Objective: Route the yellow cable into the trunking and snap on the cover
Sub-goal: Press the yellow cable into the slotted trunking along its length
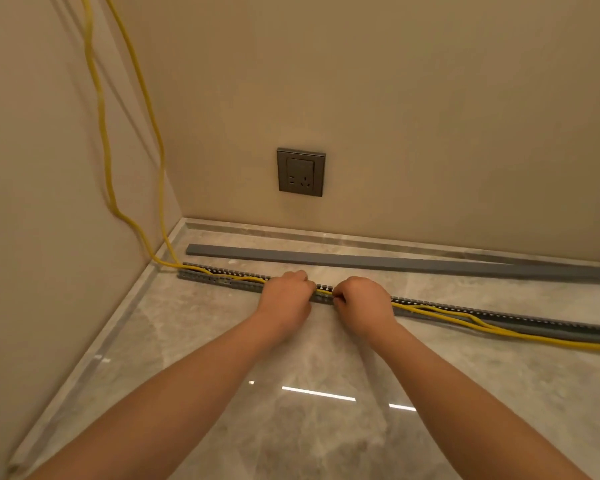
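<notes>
From my remote seat I see the yellow cable [430,310] coming down the left wall [32,168] in two loose strands. It turns at the corner and enters the left end of the grey slotted trunking [222,278], which lies on the marble floor [326,427] near the back wall. The cable sits inside the channel up to the hands. To the right of them its strands spill out over the near edge and trail across the floor toward the right border.

The right hand [362,299] is clenched over the trunking, its fingers curled around the cable at the channel's near edge. The left hand [286,292] sits just beside it, knuckles up and fingers bent down into the channel where the cable runs. Its fingertips are hidden, so I cannot tell whether they grip the cable or only press on it.

The flat grey cover [361,261] lies on the floor behind the trunking, apart from it. A dark socket [301,172] is set in the back wall above.
</notes>
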